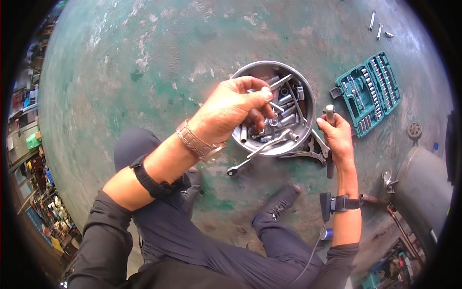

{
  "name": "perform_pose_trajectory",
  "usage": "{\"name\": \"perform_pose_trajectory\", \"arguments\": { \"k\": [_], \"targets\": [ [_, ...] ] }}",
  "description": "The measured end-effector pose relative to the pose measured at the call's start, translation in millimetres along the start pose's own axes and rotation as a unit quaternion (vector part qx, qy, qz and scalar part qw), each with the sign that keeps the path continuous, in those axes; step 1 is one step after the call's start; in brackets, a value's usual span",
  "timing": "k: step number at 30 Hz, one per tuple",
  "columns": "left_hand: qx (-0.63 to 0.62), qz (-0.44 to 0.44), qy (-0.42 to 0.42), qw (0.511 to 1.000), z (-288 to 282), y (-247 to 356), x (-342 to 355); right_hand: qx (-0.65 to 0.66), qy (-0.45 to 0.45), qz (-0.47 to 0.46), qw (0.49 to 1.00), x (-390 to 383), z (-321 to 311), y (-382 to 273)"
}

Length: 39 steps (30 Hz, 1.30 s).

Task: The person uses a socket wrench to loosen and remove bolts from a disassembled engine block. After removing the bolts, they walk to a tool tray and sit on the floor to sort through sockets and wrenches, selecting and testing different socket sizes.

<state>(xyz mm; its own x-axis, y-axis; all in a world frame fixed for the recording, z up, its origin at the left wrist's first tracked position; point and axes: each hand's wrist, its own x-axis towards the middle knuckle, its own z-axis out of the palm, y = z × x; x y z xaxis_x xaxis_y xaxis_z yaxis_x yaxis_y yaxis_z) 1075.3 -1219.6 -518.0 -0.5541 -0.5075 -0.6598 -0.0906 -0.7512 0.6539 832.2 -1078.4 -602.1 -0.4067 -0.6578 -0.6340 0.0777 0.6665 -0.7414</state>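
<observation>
My left hand (243,103) is closed in a pinch over a round metal pan (304,82), and what it holds is hard to make out. The pan holds several sockets (286,111) and wrenches (301,111); a ratchet (232,170) sticks out over its near left rim. My right hand (337,137) grips another ratchet (330,111) upright, just right of the pan. Beside it, plier-like tools (315,155) lie against the pan's lower right.
An open teal socket case (362,106) lies at the right, with loose small tools (372,20) beyond it. A caster wheel (415,130) and grey equipment (417,192) are at the right edge. Cluttered shelving (38,188) lines the far left. My legs and shoes occupy the lower floor.
</observation>
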Motion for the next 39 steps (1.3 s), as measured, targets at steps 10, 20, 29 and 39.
{"name": "perform_pose_trajectory", "arguments": {
  "k": [10,20,29,39],
  "targets": [
    [-0.008,0.022,-0.024,0.999,-13,9,14,-0.020,0.063,-0.012,0.998,27,16,31],
    [-0.012,0.080,-0.060,0.995,-10,20,9,-0.105,0.039,-0.019,0.994,36,28,44],
    [0.007,0.074,-0.009,0.997,-18,22,0,-0.089,0.025,-0.033,0.995,33,20,42],
    [-0.015,0.102,0.011,0.995,-20,27,-14,-0.081,0.000,-0.045,0.996,38,35,23]
  ]
}}
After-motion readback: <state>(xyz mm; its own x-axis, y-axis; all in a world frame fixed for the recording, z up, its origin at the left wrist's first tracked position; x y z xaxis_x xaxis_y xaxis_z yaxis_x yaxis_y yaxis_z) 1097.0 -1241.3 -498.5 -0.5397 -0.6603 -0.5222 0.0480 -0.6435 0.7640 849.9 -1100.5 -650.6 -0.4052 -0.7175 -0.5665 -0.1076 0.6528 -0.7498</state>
